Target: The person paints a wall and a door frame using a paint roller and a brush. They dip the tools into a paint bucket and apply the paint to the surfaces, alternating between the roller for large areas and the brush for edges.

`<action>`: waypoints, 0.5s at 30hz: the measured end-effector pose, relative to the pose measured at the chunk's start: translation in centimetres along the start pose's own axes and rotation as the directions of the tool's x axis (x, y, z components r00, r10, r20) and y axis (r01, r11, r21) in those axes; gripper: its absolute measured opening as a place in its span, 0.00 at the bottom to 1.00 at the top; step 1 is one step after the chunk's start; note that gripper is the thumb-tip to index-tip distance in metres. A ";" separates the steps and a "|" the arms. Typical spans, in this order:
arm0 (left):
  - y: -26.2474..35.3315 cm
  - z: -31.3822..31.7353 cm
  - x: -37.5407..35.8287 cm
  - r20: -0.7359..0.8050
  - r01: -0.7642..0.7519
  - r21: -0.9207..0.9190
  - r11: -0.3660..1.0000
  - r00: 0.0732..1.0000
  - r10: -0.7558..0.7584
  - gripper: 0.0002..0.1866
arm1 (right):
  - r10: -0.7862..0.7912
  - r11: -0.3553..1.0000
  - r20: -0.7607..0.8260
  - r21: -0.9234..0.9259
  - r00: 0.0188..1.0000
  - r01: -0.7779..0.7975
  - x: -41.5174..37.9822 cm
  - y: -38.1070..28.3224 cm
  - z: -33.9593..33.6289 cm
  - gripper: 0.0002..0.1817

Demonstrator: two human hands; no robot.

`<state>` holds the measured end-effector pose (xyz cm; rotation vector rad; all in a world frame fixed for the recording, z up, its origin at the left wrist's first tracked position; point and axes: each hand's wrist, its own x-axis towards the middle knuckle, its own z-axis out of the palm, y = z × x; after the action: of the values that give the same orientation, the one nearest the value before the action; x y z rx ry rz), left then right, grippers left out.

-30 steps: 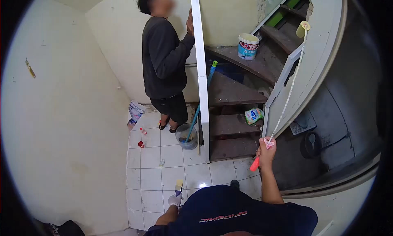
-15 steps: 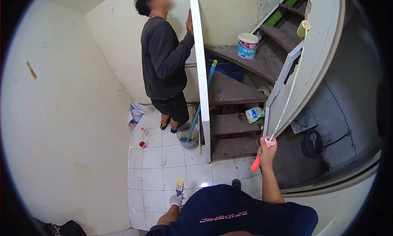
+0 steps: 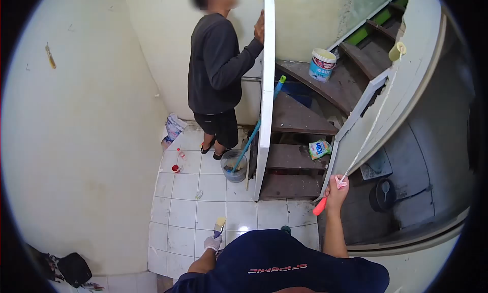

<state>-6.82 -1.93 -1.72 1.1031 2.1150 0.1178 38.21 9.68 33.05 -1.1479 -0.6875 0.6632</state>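
Observation:
In my right hand (image 3: 336, 194) is a paint roller, its fingers wrapped round the red handle (image 3: 319, 206). The roller's long pale rod (image 3: 371, 122) slants up to a pale yellow roller head (image 3: 397, 51) at the white wall panel (image 3: 406, 84) beside the stairs. Lower left, my left hand (image 3: 212, 243), in a white glove, is closed on a paintbrush (image 3: 219, 226) with pale bristles pointing away from me. The brush is held above the white tiled floor (image 3: 183, 211). Some fingers of the left hand are hard to make out.
A person in a dark sweater (image 3: 216, 64) stands with a raised hand at a white post (image 3: 266, 89). Brown stairs (image 3: 300, 115) hold a paint bucket (image 3: 322, 65) and a Kiin packet (image 3: 319, 149). A grey bucket (image 3: 234, 166) with a blue pole (image 3: 252, 135) stands on the floor.
My view has turned slightly, so the room shifts rightward at the top. The roller head sits a little lower along the wall panel. Both hands keep their hold.

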 end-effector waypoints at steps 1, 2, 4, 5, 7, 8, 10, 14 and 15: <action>0.0 0.1 -0.2 0.003 0.011 -0.045 0.999 1.000 -0.011 0.20 | -0.005 1.000 -0.004 -0.001 1.000 0.005 0.0 -0.1 0.1 0.10; -0.1 0.2 -0.4 0.005 0.019 -0.088 0.996 1.000 -0.019 0.21 | -0.011 1.000 -0.010 -0.001 1.000 0.011 0.0 -0.1 0.1 0.10; -0.3 0.4 -0.2 -0.002 0.027 -0.041 0.999 1.000 -0.027 0.21 | -0.008 1.000 -0.031 0.018 0.999 0.008 0.1 0.4 0.0 0.11; -0.5 0.5 -0.2 0.007 0.025 -0.048 0.999 1.000 -0.025 0.21 | -0.006 1.000 -0.018 0.022 1.000 0.006 0.2 0.5 0.0 0.11; -0.1 0.0 -0.9 0.009 0.031 -0.079 0.996 1.000 -0.030 0.22 | -0.004 1.000 -0.004 0.023 1.000 0.005 -0.1 0.1 0.1 0.10; 0.2 -0.3 -1.4 0.000 0.039 -0.106 0.994 0.999 -0.039 0.22 | -0.006 1.000 -0.002 0.021 1.000 0.006 -0.2 -0.1 0.2 0.10; -0.1 -0.1 -1.0 0.042 0.055 -0.086 0.995 0.998 -0.051 0.21 | 0.006 1.000 -0.009 0.024 1.000 -0.006 -0.1 0.1 0.1 0.09; 0.5 -0.6 -2.0 -0.002 0.009 -0.062 0.998 1.000 -0.009 0.21 | 0.002 1.000 -0.027 -0.004 1.000 -0.002 -0.1 -0.1 -0.1 0.09; 1.3 -1.2 -3.0 -0.006 0.010 -0.092 0.996 1.000 -0.011 0.21 | 0.002 1.000 -0.017 -0.007 1.000 -0.002 -0.2 -0.2 -0.1 0.09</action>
<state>-5.72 -3.03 1.35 1.0382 2.0994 0.2124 38.23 9.42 33.17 -1.1596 -0.6745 0.6523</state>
